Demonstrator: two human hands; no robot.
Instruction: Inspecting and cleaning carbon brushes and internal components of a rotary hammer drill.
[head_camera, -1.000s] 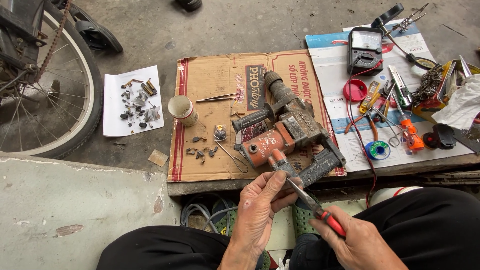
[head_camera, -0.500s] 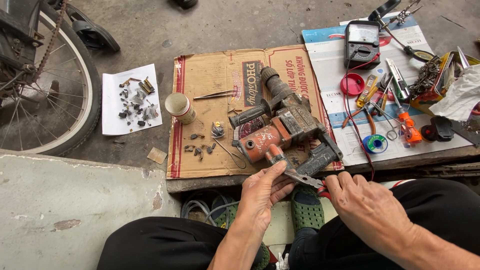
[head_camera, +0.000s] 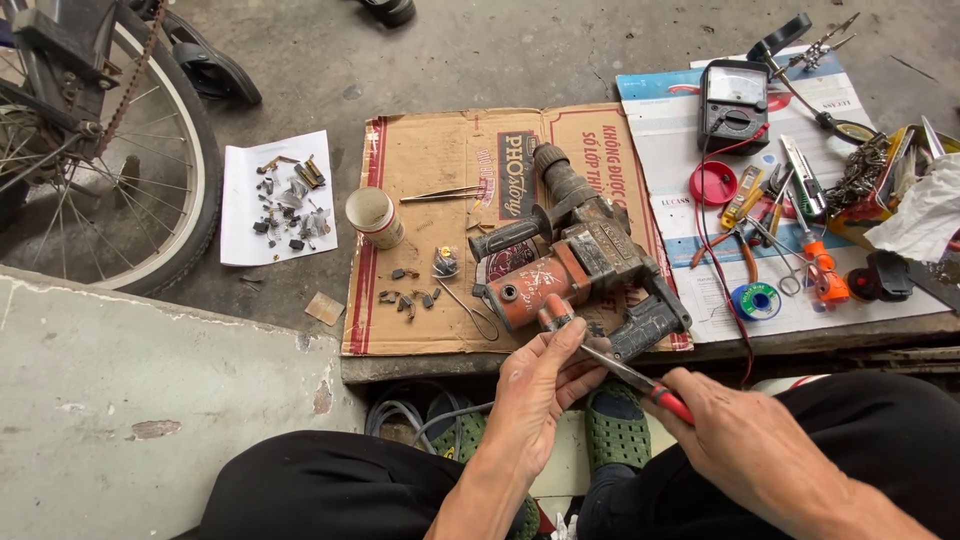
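Pinching a small cylindrical part in my left hand beside the orange rotary hammer, my right hand, now closer, grips red-handled pliers against it.

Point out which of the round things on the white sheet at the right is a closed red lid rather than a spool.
The red round lid, lying just below the black meter. The other round thing, the small blue solder spool, sits nearer the sheet's front edge and has an open centre.

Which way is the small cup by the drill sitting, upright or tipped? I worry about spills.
Upright: the cup stands on the cardboard, round mouth facing up. Its contents cannot be told.
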